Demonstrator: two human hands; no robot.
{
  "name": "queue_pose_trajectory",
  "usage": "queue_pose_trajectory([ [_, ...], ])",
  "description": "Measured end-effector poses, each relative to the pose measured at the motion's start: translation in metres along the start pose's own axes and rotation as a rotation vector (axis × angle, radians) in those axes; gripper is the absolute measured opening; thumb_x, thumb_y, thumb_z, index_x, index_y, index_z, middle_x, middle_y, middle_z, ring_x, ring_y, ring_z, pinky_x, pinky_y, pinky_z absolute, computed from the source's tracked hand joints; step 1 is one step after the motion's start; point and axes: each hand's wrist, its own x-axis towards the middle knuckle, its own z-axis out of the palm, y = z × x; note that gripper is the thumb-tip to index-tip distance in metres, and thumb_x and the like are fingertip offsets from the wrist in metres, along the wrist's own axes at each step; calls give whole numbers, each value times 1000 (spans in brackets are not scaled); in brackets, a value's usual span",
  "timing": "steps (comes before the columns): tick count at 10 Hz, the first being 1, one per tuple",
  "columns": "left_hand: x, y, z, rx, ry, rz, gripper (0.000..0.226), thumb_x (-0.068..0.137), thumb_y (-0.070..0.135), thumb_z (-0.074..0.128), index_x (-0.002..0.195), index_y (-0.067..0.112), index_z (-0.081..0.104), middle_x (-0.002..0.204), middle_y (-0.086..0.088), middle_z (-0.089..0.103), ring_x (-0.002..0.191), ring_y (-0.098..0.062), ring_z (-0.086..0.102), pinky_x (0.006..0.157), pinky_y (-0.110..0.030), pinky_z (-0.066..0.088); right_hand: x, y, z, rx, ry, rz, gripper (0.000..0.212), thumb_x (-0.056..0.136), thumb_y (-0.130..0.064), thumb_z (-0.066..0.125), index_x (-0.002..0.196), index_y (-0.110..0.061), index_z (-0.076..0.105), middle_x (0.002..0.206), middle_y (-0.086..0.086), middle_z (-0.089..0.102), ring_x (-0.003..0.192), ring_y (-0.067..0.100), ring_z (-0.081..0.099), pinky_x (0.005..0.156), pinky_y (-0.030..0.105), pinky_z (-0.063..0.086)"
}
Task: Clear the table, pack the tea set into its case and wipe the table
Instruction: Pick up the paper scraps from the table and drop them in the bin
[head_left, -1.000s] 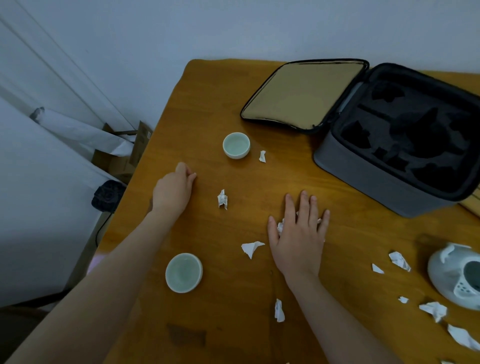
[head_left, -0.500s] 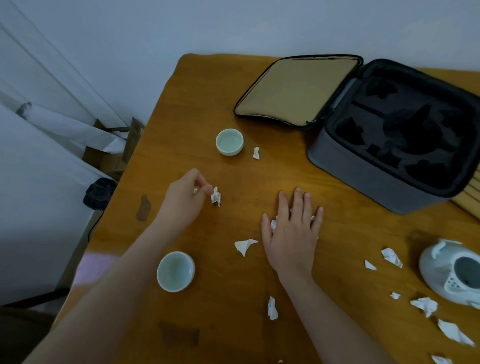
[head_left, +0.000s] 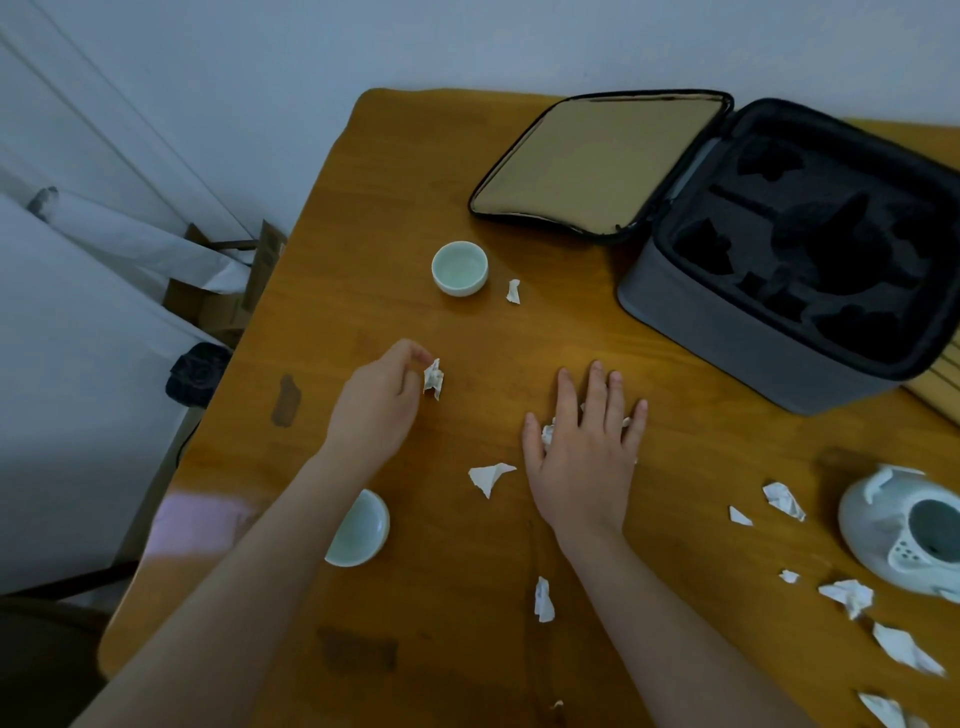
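Since a second ago the left hand has travelled from the bare wood by the table's left edge to a crumpled paper scrap left of centre, and its thumb and fingertips now pinch it. The right hand has stayed put, flat with straight fingers, pressing on a small heap of scraps at centre. The sensible move looks to be lifting the pinched scrap clear and bringing it across to that heap, not dragging it and shedding bits. The torn piece just left of the right wrist seems the next pick. Care is needed low down, where the near cup sits partly hidden behind the left forearm and could be knocked. The far cup stands above the left hand, the teapot is at the right edge among other scraps, and the case lies open at upper right, its dark slots apparently unfilled.
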Motion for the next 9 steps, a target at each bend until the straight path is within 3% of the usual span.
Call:
queue_pose_trajectory([
  [1, 4, 4, 2, 191, 98, 45, 24, 103, 20, 31, 118, 17, 50, 60, 1, 51, 47, -14, 44, 44, -29, 31, 0, 0, -1, 2, -1, 1, 61, 97, -50, 31, 144, -16, 45, 153, 16, 36, 145, 33, 27, 117, 57, 17],
  [2, 9, 7, 4, 265, 97, 37, 27, 104, 30, 29, 113, 14, 49, 64, 0, 54, 52, -16, 51, 45, -30, 37, 0, 0, -1, -1, 2, -1, 60, 96, -50, 31, 144, -16, 45, 153, 16, 36, 144, 33, 27, 117, 57, 17],
  [4, 7, 12, 14, 492, -9, -63, 47, 89, 68, 37, 101, 23, 34, 70, 2, 55, 56, -12, 56, 46, -25, 42, -1, 0, -1, -7, -2, -2, 61, 97, -51, 31, 144, -16, 45, 153, 16, 36, 144, 33, 27, 117, 57, 18],
  [6, 7, 13, 21, 648, 9, 18, 31, 101, 47, 30, 105, 17, 39, 80, 2, 50, 57, -13, 49, 45, -24, 33, -1, 0, -1, -4, -4, -7, 60, 97, -50, 32, 144, -15, 45, 153, 17, 36, 144, 34, 27, 117, 57, 18],
  [7, 8, 11, 24, 631, 36, 73, 23, 104, 35, 30, 97, 16, 42, 85, 1, 46, 58, -14, 45, 45, -23, 28, 0, 0, -1, -1, -2, -7, 60, 96, -50, 32, 144, -15, 46, 153, 17, 37, 144, 34, 27, 117, 58, 18],
  [8, 11, 5, 23, 464, 79, 101, 24, 102, 26, 38, 80, 16, 39, 79, 2, 41, 59, -14, 42, 47, -22, 23, -1, 0, -1, 2, 6, -9, 60, 96, -49, 32, 144, -14, 46, 152, 17, 37, 144, 34, 28, 116, 58, 19],
  [9, 10, 5, 15, 13, 70, 26, 30, 98, 20, 44, 69, 19, 39, 67, 0, 48, 55, -10, 38, 50, -21, 28, 0, -1, -1, 3, 9, -10, 60, 97, -50, 32, 144, -14, 46, 152, 17, 37, 144, 34, 28, 116, 58, 19],
])
